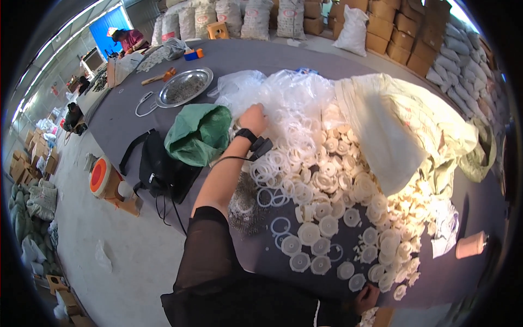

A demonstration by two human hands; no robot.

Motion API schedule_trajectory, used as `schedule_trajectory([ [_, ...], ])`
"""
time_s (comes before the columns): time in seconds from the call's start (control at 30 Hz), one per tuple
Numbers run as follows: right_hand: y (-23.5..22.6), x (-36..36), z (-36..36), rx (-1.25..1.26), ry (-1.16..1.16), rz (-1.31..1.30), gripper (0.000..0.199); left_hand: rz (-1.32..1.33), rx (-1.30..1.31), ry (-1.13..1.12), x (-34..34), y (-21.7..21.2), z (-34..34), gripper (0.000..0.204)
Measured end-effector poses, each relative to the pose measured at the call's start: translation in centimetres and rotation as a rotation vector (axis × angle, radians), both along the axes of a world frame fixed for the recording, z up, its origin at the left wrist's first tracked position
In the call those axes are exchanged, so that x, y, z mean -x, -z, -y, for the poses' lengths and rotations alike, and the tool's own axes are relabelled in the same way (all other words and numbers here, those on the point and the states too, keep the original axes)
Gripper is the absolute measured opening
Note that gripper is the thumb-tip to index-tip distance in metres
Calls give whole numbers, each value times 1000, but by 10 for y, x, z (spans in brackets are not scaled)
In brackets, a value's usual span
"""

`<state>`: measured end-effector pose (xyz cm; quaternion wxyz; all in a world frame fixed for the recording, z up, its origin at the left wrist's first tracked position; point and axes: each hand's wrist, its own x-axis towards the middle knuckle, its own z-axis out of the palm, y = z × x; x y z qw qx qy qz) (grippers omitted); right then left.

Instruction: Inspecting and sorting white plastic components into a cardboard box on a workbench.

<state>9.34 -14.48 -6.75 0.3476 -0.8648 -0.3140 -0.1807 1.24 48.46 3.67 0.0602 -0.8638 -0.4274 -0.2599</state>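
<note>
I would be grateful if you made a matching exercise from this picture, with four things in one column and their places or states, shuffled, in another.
Things:
1. Left hand
2. Plate
3. Right hand
4. Green bag

Places or states:
A. At the near edge of the table, by pale discs
B. Just left of the black wristband
C. Just beyond that wristband, by white rings
D. Holding grey bits

Right pairs: 1-C, 2-D, 3-A, 4-B
</note>
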Motion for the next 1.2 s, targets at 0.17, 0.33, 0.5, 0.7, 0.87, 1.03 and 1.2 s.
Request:
schedule_trajectory([
  [0.17, -36, 11, -10, 232, 59, -90, 15, 431, 319, 495, -34, -33, 30, 47],
  [0.33, -28, 4, -6, 188, -64, -24, 14, 550, -179, -113, 29, 35, -102, 57],
  [0.5, -12, -13, -5, 216, -52, 5, 13, 94, 401, -182, 8, 22, -87, 42],
  [0.7, -11, -34, -24, 180, -70, 58, 13, 328, 450, 127, -4, 36, -105, 24],
  [0.87, -1, -50, -40, 149, -64, 83, 13, 410, 504, -299, 13, 46, -146, 23],
  [1.03, 4, -58, -48, 138, -32, 100, 12, 19, 500, -98, -25, 24, -133, 23],
  [1.2, 8, -71, -59, 116, -51, 115, 12, 254, 278, -239, -20, 55, -150, 19],
])
